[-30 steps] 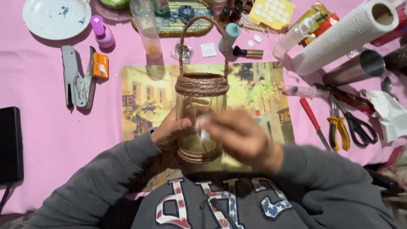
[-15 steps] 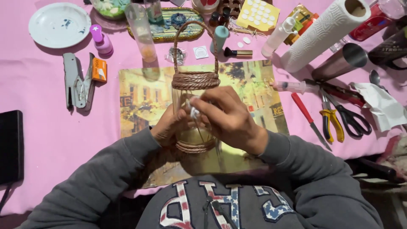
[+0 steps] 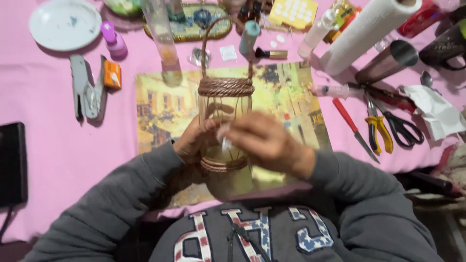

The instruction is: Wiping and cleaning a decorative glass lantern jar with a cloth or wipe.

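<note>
From the head camera I see a glass jar (image 3: 224, 128) wrapped with brown cord at its neck and base and fitted with a looped cord handle, held over a printed street-scene picture (image 3: 286, 104) that lies on the pink tablecloth (image 3: 58, 150). My left hand (image 3: 195, 141) curls its fingers around the jar's left side, gripping it, while my right hand (image 3: 264, 143) pinches a small white scrap (image 3: 225, 138) between closed fingertips against the front of the glass. To the right of the jar lie yellow-handled pliers (image 3: 377, 133) and black scissors (image 3: 400, 127), a paper towel roll (image 3: 366, 31) sits up to the right of it, and a metal staple gun (image 3: 86, 92) rests well to its left.
</note>
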